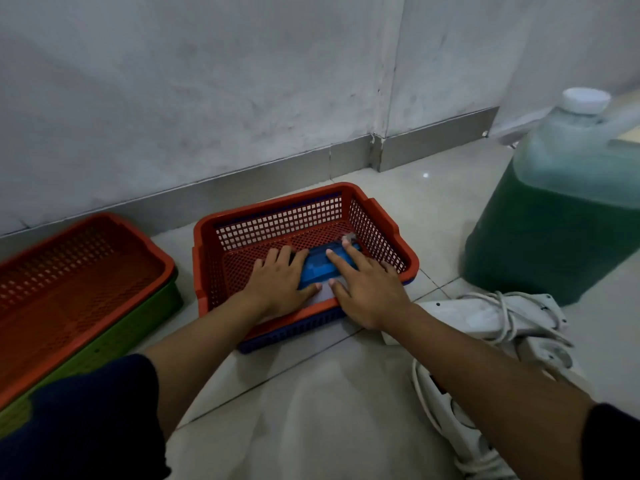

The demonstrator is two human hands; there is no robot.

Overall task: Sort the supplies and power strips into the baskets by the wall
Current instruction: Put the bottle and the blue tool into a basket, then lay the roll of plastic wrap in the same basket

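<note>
Both hands in the red basket [377, 223] on the floor: left hand [277, 282] flat-fingered against the blue pack [320, 268], right hand [367, 289] spread open on top.

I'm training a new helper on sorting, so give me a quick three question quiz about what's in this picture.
1. True or false: both hands are inside the middle orange basket.
2. What colour is the item that the left hand and right hand are touching?
3. Where are the white power strips? A) in the basket B) on the floor to the right C) on the jug

Key: 1 true; 2 blue; 3 B
</note>
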